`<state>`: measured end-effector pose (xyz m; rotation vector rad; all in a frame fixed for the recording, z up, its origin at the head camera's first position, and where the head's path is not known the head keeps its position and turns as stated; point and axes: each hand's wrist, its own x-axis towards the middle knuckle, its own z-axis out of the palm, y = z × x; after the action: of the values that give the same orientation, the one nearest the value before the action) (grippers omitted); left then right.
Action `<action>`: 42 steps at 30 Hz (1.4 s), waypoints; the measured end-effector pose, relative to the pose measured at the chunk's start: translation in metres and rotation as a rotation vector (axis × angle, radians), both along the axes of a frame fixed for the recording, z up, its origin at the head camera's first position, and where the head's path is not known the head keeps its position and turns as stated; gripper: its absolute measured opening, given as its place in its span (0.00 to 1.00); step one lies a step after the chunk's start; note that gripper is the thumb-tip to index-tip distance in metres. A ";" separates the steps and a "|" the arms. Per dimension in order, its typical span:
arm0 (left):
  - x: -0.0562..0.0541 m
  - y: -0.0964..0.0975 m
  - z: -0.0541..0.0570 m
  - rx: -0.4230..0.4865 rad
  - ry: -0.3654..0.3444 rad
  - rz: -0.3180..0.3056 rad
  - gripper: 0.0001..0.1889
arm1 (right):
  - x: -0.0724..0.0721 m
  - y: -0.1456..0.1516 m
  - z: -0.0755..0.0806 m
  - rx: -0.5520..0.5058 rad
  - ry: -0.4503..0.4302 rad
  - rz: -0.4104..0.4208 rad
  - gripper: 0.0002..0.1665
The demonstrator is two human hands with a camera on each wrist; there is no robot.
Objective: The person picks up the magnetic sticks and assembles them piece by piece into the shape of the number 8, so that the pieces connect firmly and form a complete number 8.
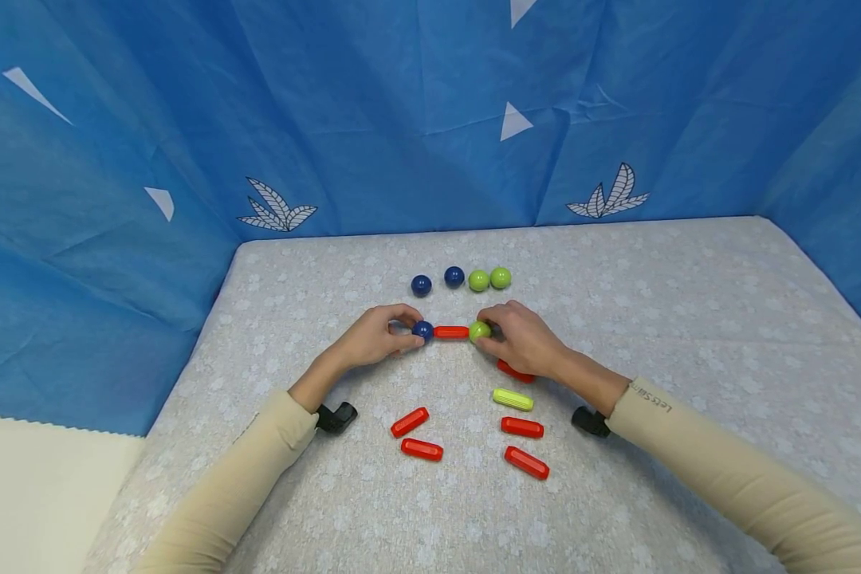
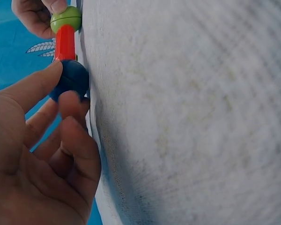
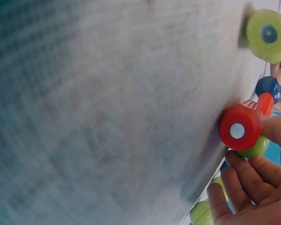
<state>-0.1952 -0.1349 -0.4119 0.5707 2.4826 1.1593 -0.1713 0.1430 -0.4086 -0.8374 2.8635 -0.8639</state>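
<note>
A red rod (image 1: 451,332) lies across the middle of the table, with a blue ball (image 1: 423,331) at its left end and a green ball (image 1: 479,332) at its right end. My left hand (image 1: 382,335) pinches the blue ball between thumb and fingers. From the other side, my right hand (image 1: 522,338) grips the green ball. In the left wrist view both balls meet the ends of the red rod (image 2: 65,43). Another red rod (image 1: 516,371) lies partly hidden beneath my right hand; its round metal end faces the right wrist camera.
Behind the hands sit two blue balls (image 1: 454,277) and two green balls (image 1: 500,277) in a loose row. Nearer me are several red rods (image 1: 422,450) and a yellow-green rod (image 1: 513,399). A blue curtain (image 1: 416,119) hangs along the table's far edge.
</note>
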 end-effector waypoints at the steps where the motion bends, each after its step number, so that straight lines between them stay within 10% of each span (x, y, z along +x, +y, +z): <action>1: 0.000 0.000 0.000 0.000 0.000 0.000 0.19 | 0.000 0.000 0.000 -0.002 -0.001 0.000 0.13; 25: 0.011 -0.004 0.003 -0.052 0.083 0.027 0.21 | -0.001 0.000 -0.002 -0.002 0.012 0.006 0.13; 42: 0.075 -0.014 0.021 -0.132 0.028 -0.184 0.18 | 0.000 0.000 0.000 0.006 0.005 0.006 0.14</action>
<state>-0.1198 -0.1491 -0.3910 0.7638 2.4470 0.9171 -0.1708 0.1427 -0.4084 -0.8477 2.8648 -0.8539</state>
